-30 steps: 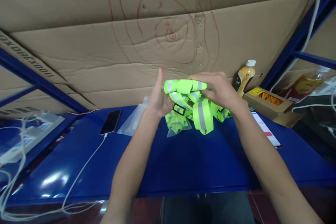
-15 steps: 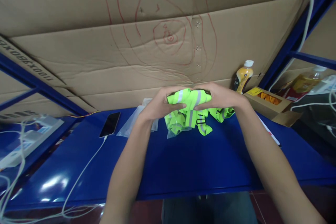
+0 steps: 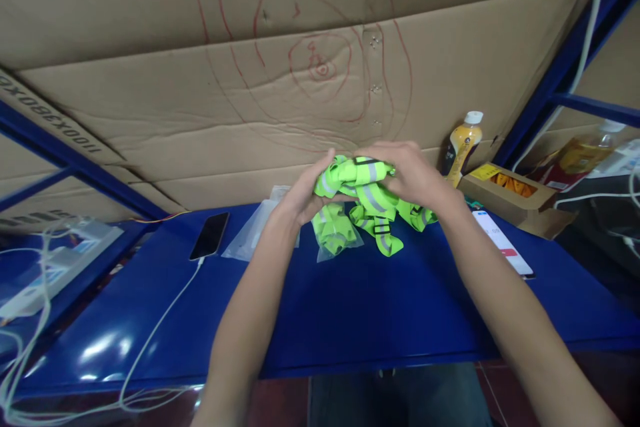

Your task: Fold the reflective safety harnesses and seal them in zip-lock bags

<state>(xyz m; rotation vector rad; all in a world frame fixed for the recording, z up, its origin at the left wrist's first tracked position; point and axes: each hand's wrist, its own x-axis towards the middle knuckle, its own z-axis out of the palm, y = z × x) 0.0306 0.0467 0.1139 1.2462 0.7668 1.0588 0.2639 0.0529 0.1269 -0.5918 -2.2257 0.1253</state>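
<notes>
Hands clamp one item: left hand (image 3: 304,195) and right hand (image 3: 411,177) close their fingers on a neon reflective vest (image 3: 364,180), held above the blue table (image 3: 350,307). Upper part is bunched compact; straps hang loose. Bagged vest (image 3: 333,232) and empty clear bag (image 3: 254,232) lie beyond.

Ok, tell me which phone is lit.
The right phone, beside the box: its screen glows white. The left phone is dark.
</notes>
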